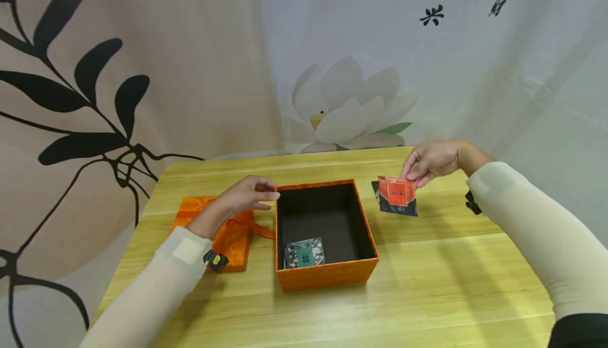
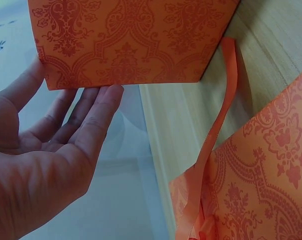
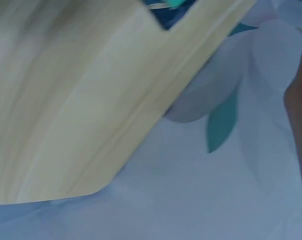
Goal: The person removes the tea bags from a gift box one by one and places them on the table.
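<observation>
An open orange box (image 1: 328, 278) with a dark inside stands on the table, a dark sachet with a teal label (image 1: 304, 253) in its near left corner. My left hand (image 1: 247, 196) is at the box's far left corner. In the left wrist view, its extended fingers (image 2: 98, 112) reach the patterned wall's edge, the thumb near the adjoining edge. To the right of the box, my right hand (image 1: 434, 161) pinches the top edge of a red-and-dark sachet (image 1: 397, 192). Another dark sachet (image 1: 375, 185) shows partly behind it. The right wrist view shows a teal-labelled sachet corner (image 3: 168, 15) but not the pinching fingertips.
Left of the box lies an orange patterned lid (image 1: 237, 250), partly under my left forearm. An orange ribbon (image 1: 258, 227) runs between lid and box. A printed curtain (image 1: 214, 73) hangs behind the wooden table (image 1: 427, 295).
</observation>
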`<state>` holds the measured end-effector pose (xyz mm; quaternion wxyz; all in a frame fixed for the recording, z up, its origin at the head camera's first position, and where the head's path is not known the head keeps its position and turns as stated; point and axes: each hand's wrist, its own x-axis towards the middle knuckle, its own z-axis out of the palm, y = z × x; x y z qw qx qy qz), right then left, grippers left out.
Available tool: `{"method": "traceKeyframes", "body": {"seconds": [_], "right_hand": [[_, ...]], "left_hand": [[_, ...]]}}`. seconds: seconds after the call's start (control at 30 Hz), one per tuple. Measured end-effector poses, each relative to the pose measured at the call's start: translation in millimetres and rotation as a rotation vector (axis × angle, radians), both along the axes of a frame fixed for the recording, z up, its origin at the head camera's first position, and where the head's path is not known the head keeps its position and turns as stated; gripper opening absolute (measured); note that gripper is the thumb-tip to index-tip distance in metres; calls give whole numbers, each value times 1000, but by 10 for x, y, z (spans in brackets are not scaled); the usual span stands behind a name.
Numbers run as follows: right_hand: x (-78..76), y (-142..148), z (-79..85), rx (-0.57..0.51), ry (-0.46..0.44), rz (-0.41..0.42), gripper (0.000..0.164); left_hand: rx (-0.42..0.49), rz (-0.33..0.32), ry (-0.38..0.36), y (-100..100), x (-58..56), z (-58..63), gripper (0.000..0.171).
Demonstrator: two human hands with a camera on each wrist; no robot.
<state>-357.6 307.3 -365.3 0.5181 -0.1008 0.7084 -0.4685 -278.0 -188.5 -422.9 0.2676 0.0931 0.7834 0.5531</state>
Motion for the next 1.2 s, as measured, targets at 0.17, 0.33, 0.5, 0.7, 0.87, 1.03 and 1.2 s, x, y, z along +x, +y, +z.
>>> {"method": "traceKeyframes", "body": {"seconds": [0.17,0.33,0.5,0.7,0.87,1.03,1.2], "right_hand": [[-26,64,-221,84,-32,25,20],[-29,59,-420,185,-40,37,19],[-24,17,-570,255,-3,14,17],[0,-18,-694,284,-3,-1,15],[3,0,-761,295,-2,0,16],[-3,13,-801,298,3,13,16],[-6,14,-823,307,8,26,16]], "left_hand": [[-1,4,-6,4,5,16,44],[3,2,-9,5,15,24,48],[-2,10,-12,9,12,22,48],[-1,7,-12,17,17,34,46],[2,7,-10,22,29,59,45],[0,10,-13,16,19,42,44],[4,12,-9,11,20,34,43]]}}
